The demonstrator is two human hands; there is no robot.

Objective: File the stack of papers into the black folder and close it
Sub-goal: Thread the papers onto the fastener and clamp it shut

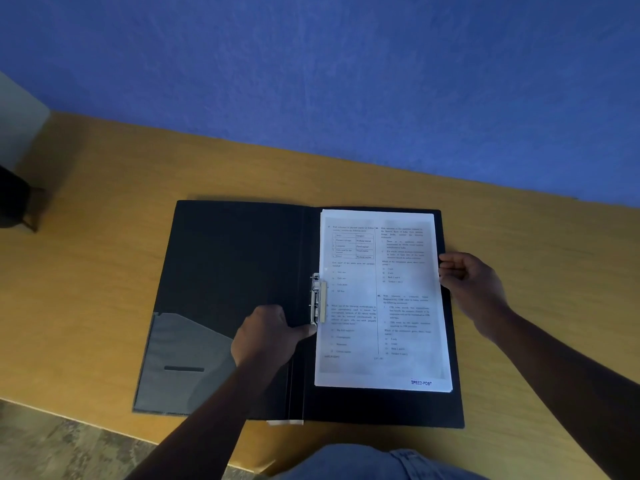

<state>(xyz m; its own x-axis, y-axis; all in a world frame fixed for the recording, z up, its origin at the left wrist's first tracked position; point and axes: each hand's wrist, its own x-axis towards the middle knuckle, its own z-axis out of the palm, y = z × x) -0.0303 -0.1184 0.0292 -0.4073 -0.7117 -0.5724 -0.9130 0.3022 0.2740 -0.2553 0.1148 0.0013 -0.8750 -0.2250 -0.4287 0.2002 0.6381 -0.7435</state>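
The black folder lies open and flat on the wooden table. A stack of printed papers rests on its right half, its left edge under the metal spring clip at the spine. My left hand sits on the spine, thumb touching the lower end of the clip. At the stack's right edge, my right hand rests with its fingertips curled against the paper. A grey pocket covers the lower part of the folder's left cover.
The wooden table runs up to a blue wall behind the folder. A dark object stands at the far left edge. The table's near edge runs just below the folder, with floor beyond it.
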